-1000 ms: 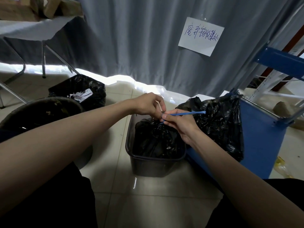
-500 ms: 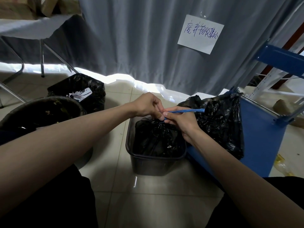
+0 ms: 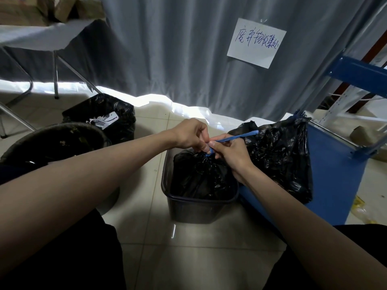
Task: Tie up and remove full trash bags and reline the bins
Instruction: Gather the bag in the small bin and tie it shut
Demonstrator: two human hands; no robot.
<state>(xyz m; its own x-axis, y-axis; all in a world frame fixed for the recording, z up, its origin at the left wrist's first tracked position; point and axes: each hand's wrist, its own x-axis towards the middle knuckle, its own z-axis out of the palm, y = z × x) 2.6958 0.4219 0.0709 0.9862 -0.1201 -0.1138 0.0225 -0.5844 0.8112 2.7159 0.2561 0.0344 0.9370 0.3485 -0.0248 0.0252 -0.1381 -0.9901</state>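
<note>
Nearest: the forearms reach in from the bottom corners over the tiled floor [image 3: 188,248]. Both hands meet above the bin [image 3: 199,208], a dark rectangular tub on the floor at centre.

The bag [image 3: 199,174] sits inside the bin, its neck gathered to a point at the top. A blue tie [image 3: 234,137] wraps the neck, and its free end sticks out to the right.

Left hand [image 3: 189,133]: grip narrow, fingers curled and pinching at the neck and knot. Exactly what it pinches, plastic or tie, cannot be told. Right hand [image 3: 229,150]: fingers curled round the tie, thumb on top, close against the left hand.

Step in hand, as a judgement: cinching the tie on the neck, with the bag not yet lifted out. To do it well:
- keep the left pinch low on the neck so the gathers stay bunched
- pull the free end outward, away from the knot, not upward
- pull steadily, since thin plastic could tear if jerked
- check the wrap is snug before letting go

Just right of the bin, a second bag [image 3: 280,155] hangs on a blue cart [image 3: 335,174]. Left, a round bin [image 3: 52,141] holds scraps. Behind it, a lined bin [image 3: 100,118] has paper in it. Far back, a grey curtain [image 3: 167,49] carries a handwritten sign [image 3: 256,42].
</note>
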